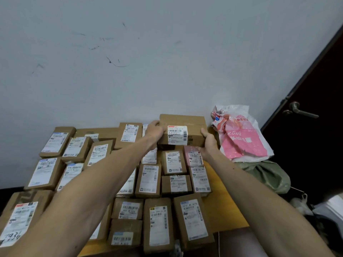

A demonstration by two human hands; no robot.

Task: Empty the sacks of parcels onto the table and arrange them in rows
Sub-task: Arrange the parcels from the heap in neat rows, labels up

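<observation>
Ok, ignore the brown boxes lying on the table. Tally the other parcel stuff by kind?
Cardboard box gripped by left hand and right hand: 1
Pink parcel: 1
Pink-and-white plastic bag: 1
Green sack: 1
Total: 4

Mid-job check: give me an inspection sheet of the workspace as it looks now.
Surface: wooden table, bare strip on its right side.
Job's things: labelled parcels in rough rows; large box held at the far row; green sack right of the table.
Clutter: pink bag at the far right corner.
Grips: left hand and right hand hold the large box's ends.
Cables: thin pale line at the front edge, maybe a cord.
Surroundings: scuffed wall; dark door, lever handle.
</observation>
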